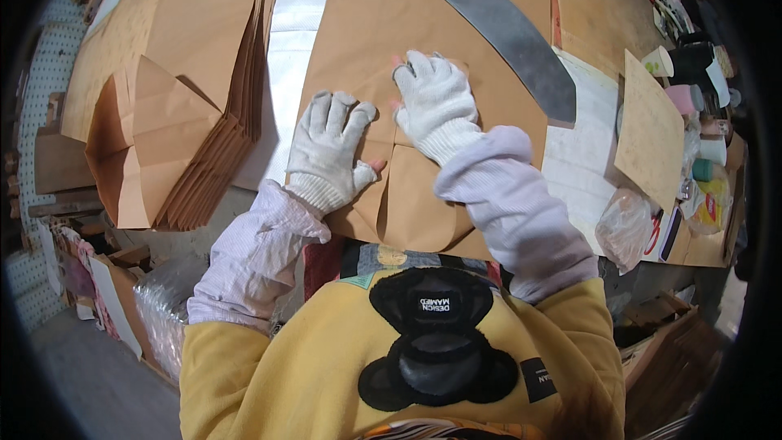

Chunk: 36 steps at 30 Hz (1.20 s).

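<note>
Both my hands wear white knit gloves with some bare fingertips. My left hand (330, 143) lies flat with fingers spread, pressing on a brown paper bag (419, 204) in front of me. Farther forward and to the right, my right hand (440, 98) rests on the same brown paper with its fingers curled down. Whatever may be under those fingers is hidden. The bag's near end shows folds, a centre crease and a rounded flap close to my body. Beyond my right hand, a flat grey angled plate (509, 41) lies on the paper.
At the left stands a thick stack of folded brown paper bags (175, 147), its near ends overhanging the table. To the right are a thin tan board (652, 130), a clear plastic bag (626, 228), red-handled scissors (654, 232) and a paper cup (656, 62). Bubble wrap (167, 301) sits low at left.
</note>
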{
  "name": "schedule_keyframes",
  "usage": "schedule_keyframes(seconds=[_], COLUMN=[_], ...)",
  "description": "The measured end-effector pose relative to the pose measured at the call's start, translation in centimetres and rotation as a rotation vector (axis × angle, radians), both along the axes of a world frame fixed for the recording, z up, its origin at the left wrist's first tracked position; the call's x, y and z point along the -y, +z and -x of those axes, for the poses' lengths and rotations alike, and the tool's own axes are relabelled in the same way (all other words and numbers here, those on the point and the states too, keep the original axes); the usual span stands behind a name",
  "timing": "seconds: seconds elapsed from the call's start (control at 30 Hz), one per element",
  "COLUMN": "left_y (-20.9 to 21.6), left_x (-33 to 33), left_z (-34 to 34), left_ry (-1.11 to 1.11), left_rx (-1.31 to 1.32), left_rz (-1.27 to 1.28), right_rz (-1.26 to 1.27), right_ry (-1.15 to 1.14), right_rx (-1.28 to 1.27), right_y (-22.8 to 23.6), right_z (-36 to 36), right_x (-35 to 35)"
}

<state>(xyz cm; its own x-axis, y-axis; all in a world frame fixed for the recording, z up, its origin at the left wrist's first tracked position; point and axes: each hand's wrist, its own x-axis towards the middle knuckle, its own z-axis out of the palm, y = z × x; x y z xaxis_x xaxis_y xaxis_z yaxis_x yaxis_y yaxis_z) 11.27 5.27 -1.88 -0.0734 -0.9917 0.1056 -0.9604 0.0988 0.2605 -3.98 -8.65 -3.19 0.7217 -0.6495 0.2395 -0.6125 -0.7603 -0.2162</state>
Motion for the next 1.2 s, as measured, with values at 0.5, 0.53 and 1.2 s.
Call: schedule_keyframes(seconds=[0.5,0.53,1.2], left_y=[-1.2,-1.4,1.1], left_x=[7.5,7.7,-4.8], left_z=[1.3,1.4,-1.9], left_ry=[-0.220,-0.222,0.503], left_rx=[-0.146,-0.191,-0.016], left_rz=[0.143,0.145,-0.101], right_rz=[-0.328,-0.229,-0.494], right_ry=[-0.689,-0.729,-0.328], right_rx=[-0.300,-0.266,0.106], right_y=[0.7,0.6,0.6], right_z=[13.4,13.5,12.6], right_x=[11.7,11.8,-2.4])
